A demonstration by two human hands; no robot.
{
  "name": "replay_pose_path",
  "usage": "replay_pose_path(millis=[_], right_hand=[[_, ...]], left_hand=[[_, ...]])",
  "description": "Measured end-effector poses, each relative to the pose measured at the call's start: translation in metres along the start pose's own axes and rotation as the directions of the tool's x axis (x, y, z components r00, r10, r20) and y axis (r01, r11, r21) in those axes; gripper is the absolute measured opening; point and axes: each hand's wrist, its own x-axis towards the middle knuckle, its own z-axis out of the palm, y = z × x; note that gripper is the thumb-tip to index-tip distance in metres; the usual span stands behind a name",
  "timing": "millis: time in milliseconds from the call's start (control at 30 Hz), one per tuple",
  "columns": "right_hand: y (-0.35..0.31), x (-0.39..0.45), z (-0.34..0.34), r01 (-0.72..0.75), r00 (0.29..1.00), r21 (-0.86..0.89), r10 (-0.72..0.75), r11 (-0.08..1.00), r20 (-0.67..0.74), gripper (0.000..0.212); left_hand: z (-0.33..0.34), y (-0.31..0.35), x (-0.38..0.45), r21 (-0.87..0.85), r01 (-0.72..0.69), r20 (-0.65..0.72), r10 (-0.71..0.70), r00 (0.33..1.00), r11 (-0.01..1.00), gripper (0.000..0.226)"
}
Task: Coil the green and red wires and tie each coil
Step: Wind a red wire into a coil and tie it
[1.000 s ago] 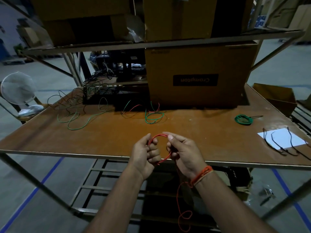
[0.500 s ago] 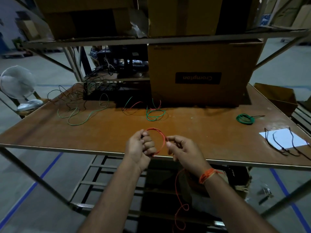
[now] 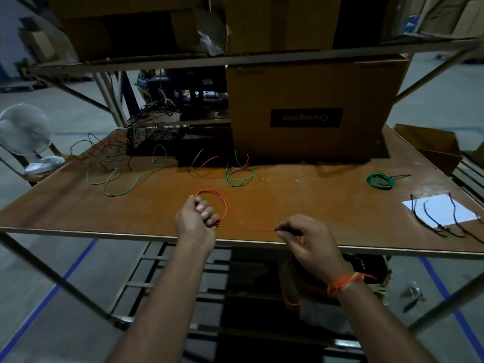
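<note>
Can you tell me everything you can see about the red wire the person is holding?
The red wire is thin and bendy, with a plastic-looking coat. Part of it is wound into a small round coil that the left hand grips, held just above the brown table. From the coil a loose strand runs to the right hand, which pinches it, and the rest hangs down below the table edge.
</note>
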Motion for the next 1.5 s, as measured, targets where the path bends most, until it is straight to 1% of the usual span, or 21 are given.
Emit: replay_pose_path(millis=[67, 133, 233, 300, 367, 400, 533, 667, 700, 733, 767, 800, 867, 933, 1033, 1100, 1167, 1233, 1300, 1367, 1500], right_hand=[[-0.010, 0.004, 0.002, 0.068, 0.996, 0.015, -0.069, 0.998, 0.062, 0.010], [-0.021, 0.009, 0.002, 0.120, 0.990, 0.044, -0.122, 0.992, 0.065, 0.008], [-0.035, 0.020, 0.001, 0.163, 0.986, 0.085, -0.166, 0.983, 0.032, 0.007], [-0.041, 0.028, 0.002, 0.160, 0.987, 0.075, -0.161, 0.984, 0.010, 0.008], [-0.044, 0.036, 0.002, 0.146, 0.989, 0.060, -0.145, 0.987, -0.025, 0.009], [-0.045, 0.040, 0.002, 0.137, 0.990, 0.054, -0.134, 0.989, -0.051, 0.010], [-0.045, 0.049, 0.002, 0.079, 0.990, 0.033, -0.075, 0.996, -0.122, 0.010], [-0.034, 0.047, 0.011, -0.027, 0.986, 0.105, 0.043, 0.994, -0.158, 0.012], [-0.030, 0.046, 0.014, -0.071, 0.987, 0.134, 0.089, 0.988, -0.131, 0.012], [-0.026, 0.044, 0.018, -0.128, 0.987, 0.200, 0.145, 0.971, -0.070, 0.012], [-0.024, 0.042, 0.021, -0.205, 0.978, 0.311, 0.208, 0.928, 0.023, 0.012], [-0.025, 0.040, 0.024, -0.290, 0.957, 0.431, 0.259, 0.854, 0.129, 0.014], [-0.026, 0.035, 0.029, -0.417, 0.909, 0.565, 0.327, 0.712, 0.260, 0.025], [-0.031, 0.033, 0.030, -0.484, 0.874, 0.612, 0.381, 0.626, 0.302, 0.033], [-0.038, 0.035, 0.034, -0.521, 0.846, 0.630, 0.444, 0.575, 0.295, 0.041], [-0.039, 0.037, 0.038, -0.515, 0.844, 0.612, 0.478, 0.600, 0.241, 0.044], [-0.036, 0.035, 0.044, -0.480, 0.862, 0.565, 0.480, 0.671, 0.163, 0.045], [-0.032, 0.032, 0.049, -0.456, 0.877, 0.475, 0.472, 0.753, 0.093, 0.048], [-0.030, 0.029, 0.053, -0.441, 0.888, 0.385, 0.456, 0.811, 0.055, 0.053], [-0.030, 0.027, 0.055, -0.423, 0.899, 0.330, 0.438, 0.844, 0.031, 0.055], [-0.033, 0.027, 0.055, -0.360, 0.928, 0.243, 0.372, 0.901, -0.001, 0.052]], left_hand=[[0.005, -0.004, -0.006, 0.109, -0.061, 0.074, 0.053, 0.996, 0.992, 0.032], [0.009, -0.009, -0.013, 0.283, -0.154, 0.163, 0.111, 0.980, 0.947, 0.031], [0.016, -0.016, -0.026, 0.527, -0.284, 0.281, 0.152, 0.948, 0.801, 0.032], [0.022, -0.020, -0.039, 0.612, -0.356, 0.354, 0.157, 0.922, 0.706, 0.033], [0.025, -0.024, -0.049, 0.660, -0.358, 0.354, 0.147, 0.924, 0.661, 0.029], [0.026, -0.026, -0.051, 0.669, -0.348, 0.351, 0.133, 0.927, 0.657, 0.027], [0.021, -0.027, -0.044, 0.611, -0.346, 0.451, 0.046, 0.892, 0.712, 0.032], [0.016, -0.024, -0.042, 0.626, -0.353, 0.503, -0.015, 0.864, 0.696, 0.041], [0.015, -0.023, -0.041, 0.619, -0.343, 0.503, -0.023, 0.864, 0.706, 0.041], [0.014, -0.023, -0.040, 0.610, -0.323, 0.496, -0.032, 0.868, 0.724, 0.041], [0.012, -0.023, -0.039, 0.599, -0.301, 0.486, -0.038, 0.873, 0.742, 0.041], [0.011, -0.023, -0.039, 0.585, -0.278, 0.474, -0.043, 0.880, 0.762, 0.041], [0.010, -0.025, -0.039, 0.545, -0.235, 0.448, -0.043, 0.893, 0.805, 0.042], [0.008, -0.029, -0.039, 0.522, -0.214, 0.420, -0.031, 0.907, 0.826, 0.043], [0.005, -0.034, -0.041, 0.552, -0.228, 0.397, -0.013, 0.918, 0.802, 0.047], [0.003, -0.038, -0.044, 0.589, -0.231, 0.406, -0.037, 0.913, 0.774, 0.050], [0.000, -0.043, -0.047, 0.575, -0.175, 0.406, -0.093, 0.909, 0.799, 0.052], [-0.003, -0.047, -0.050, 0.500, -0.061, 0.395, -0.165, 0.904, 0.864, 0.051], [-0.006, -0.049, -0.053, 0.419, 0.081, 0.371, -0.252, 0.894, 0.904, 0.047], [-0.008, -0.049, -0.055, 0.355, 0.195, 0.345, -0.322, 0.882, 0.914, 0.046], [-0.008, -0.046, -0.056, 0.222, 0.347, 0.324, -0.405, 0.855, 0.911, 0.045]])
